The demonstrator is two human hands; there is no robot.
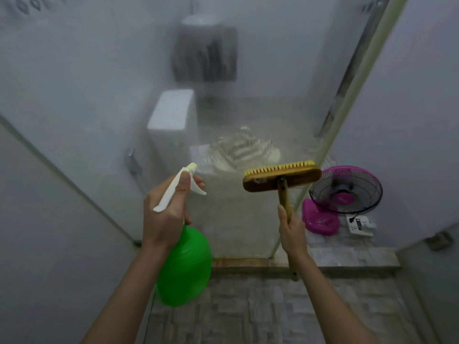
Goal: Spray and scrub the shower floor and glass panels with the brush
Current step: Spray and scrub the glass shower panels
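— What is in the hands?

— The left hand grips the white trigger head of a green spray bottle, thumb along the top and a finger curled at the lever, nozzle aimed at the glass panel. The right hand is closed round the wooden handle of the brush. Its head is raised level in front of the panel's lower right part, yellow bristles turned toward the glass. Whether the bristles touch the glass cannot be told.

— And the room?

— A small, pale-walled bathroom in dim light. The panel is clouded and streaked, and a pale frame post runs up its right edge. Blurred behind the glass are a white toilet tank and, higher up, a dark cloth hanging.

— The floor?

— Grey patterned tiles under the person's arms, ending at a raised kerb along the foot of the glass. Beyond the kerb's right end, just right of the post, a pink fan stands on the floor. A white power strip lies just beside its base.
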